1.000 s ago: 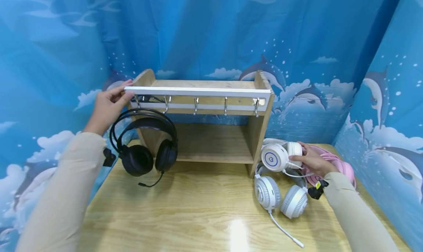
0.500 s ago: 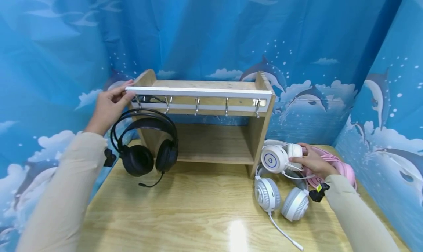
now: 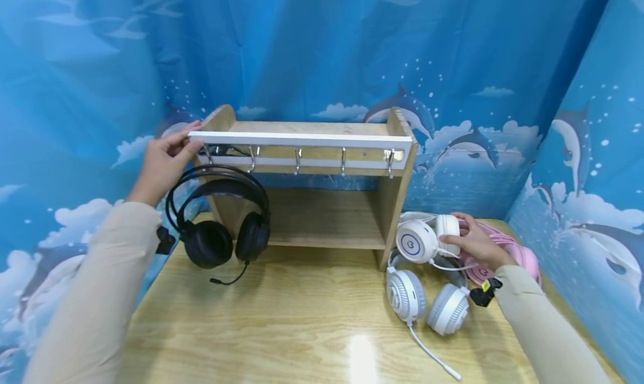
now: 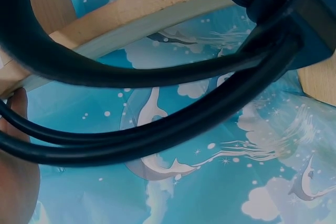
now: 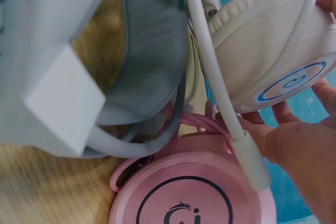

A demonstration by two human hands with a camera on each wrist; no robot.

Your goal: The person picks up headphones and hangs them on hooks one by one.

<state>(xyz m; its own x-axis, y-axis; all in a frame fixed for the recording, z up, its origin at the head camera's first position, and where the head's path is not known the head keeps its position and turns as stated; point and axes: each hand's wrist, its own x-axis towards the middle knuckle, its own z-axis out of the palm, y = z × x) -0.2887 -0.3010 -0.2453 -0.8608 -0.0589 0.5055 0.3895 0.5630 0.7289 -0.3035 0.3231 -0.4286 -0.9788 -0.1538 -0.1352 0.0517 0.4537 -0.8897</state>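
Note:
In the head view my left hand (image 3: 163, 163) pinches the left end of a white hook rail (image 3: 302, 138) on a wooden shelf unit. From a hook there hangs a black headset (image 3: 207, 245), its microphone boom sticking out below. At the right, my right hand (image 3: 480, 245) grips one ear cup of a white headset (image 3: 417, 240) with a round blue logo. The right wrist view shows fingers around that ear cup (image 5: 283, 40), thumb on one side and fingertips on the other. The left wrist view has the black headband (image 4: 173, 124) crossing it.
A white headset with grey cushions (image 3: 448, 310) lies on the wooden table (image 3: 261, 328) before the held one, its boom pointing forward. Behind the right hand is a pink headset (image 3: 525, 261). Several metal hooks (image 3: 298, 161) line the rail. Blue dolphin-print curtains (image 3: 312, 48) surround the table.

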